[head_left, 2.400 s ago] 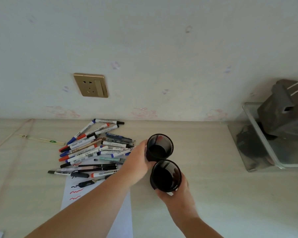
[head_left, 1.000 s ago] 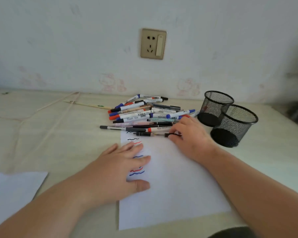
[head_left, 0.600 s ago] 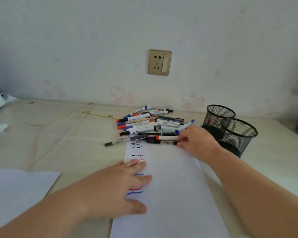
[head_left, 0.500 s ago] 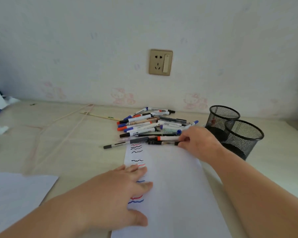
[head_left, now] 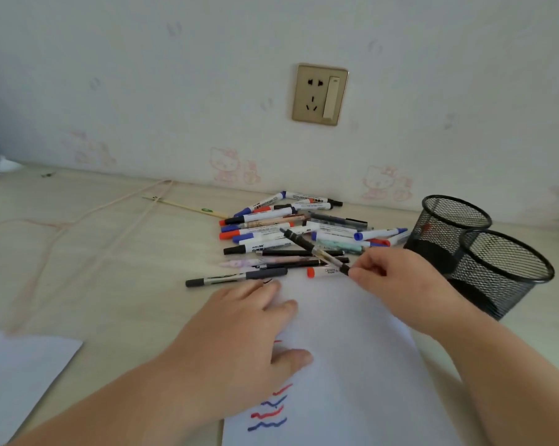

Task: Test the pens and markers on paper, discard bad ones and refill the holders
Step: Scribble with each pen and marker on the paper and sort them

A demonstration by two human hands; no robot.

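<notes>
A pile of pens and markers (head_left: 291, 230) lies on the desk near the wall. My right hand (head_left: 397, 284) pinches one end of a black pen (head_left: 313, 249), which is lifted and tilted over the pile. My left hand (head_left: 239, 326) lies flat, fingers spread, on the white test paper (head_left: 352, 365), which bears red and blue squiggles near its lower left. Two empty black mesh holders stand at the right, one behind (head_left: 445, 230) and one in front (head_left: 503, 272).
A second white sheet (head_left: 17, 375) lies at the lower left. A thin wooden stick (head_left: 184, 206) and a pale cord (head_left: 78, 220) rest on the desk left of the pile. A wall socket (head_left: 320, 94) sits above. One black pen (head_left: 236, 277) lies apart by the paper's top edge.
My right hand has picked a black pen up from the pile's front edge and raised it at a slant. My left hand has slid forward on the paper. The holders were set down earlier.
</notes>
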